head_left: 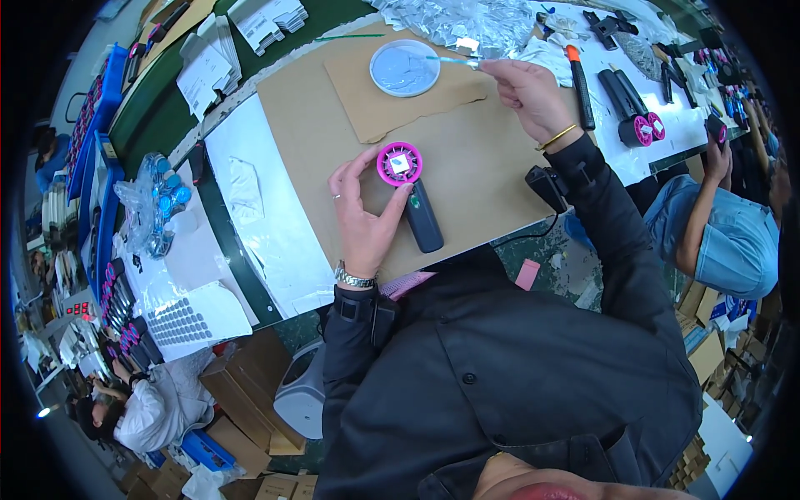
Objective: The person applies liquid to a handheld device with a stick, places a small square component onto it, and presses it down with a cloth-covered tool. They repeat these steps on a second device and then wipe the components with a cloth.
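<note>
My left hand point(364, 208) curls round the head of a small handheld fan point(425, 218), thumb and fingers on either side of its pink ring. The fan has a dark handle pointing towards me and a white square with a bluish smear at the middle of its head. Up and to the right, my right hand point(527, 93) pinches a thin stick point(454, 60) with a light-blue tip. That tip reaches over the rim of a round white dish point(374, 82) holding a clear, greyish paste. Whether it touches the paste I cannot tell.
Brown cardboard point(300, 125) covers the work table under the dish. An orange-and-black tool point(580, 87) and two more fans point(623, 100) lie at the right. Clear plastic bags point(467, 18) are heaped at the back. Co-workers sit at both sides, one in a blue shirt point(733, 250).
</note>
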A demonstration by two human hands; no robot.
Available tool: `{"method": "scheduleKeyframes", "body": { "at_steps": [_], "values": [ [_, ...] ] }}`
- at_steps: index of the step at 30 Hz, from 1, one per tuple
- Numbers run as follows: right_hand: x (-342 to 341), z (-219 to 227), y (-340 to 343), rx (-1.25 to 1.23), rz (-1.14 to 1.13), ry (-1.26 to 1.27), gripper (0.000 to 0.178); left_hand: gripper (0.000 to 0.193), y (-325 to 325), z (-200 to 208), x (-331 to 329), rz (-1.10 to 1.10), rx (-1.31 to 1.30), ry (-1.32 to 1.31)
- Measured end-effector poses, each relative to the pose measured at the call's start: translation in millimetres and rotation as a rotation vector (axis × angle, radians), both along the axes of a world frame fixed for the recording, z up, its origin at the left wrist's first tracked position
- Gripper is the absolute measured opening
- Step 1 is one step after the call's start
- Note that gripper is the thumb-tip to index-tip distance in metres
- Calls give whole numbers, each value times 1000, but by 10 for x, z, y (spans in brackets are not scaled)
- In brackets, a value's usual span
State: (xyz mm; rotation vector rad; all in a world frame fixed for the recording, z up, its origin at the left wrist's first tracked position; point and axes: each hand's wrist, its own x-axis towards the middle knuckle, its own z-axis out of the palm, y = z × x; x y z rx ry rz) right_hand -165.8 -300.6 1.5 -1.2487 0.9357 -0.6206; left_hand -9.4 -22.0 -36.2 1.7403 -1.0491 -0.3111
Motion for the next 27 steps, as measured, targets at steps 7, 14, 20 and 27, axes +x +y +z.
{"method": "scheduleKeyframes", "body": {
  "at_steps": [7,14,20,27],
  "values": [
    [-28,85,-94,231,62,-220,15,70,12,17,1,-14,15,-22],
    [-52,125,-85,280,73,-230,12,72,8,12,3,-13,14,-38],
    [-62,97,-74,221,72,-195,14,75,19,-13,-12,-3,6,-14],
    [51,-76,-12,-292,33,230,19,76,6,-15,-12,-9,21,-25]
  ]
}}
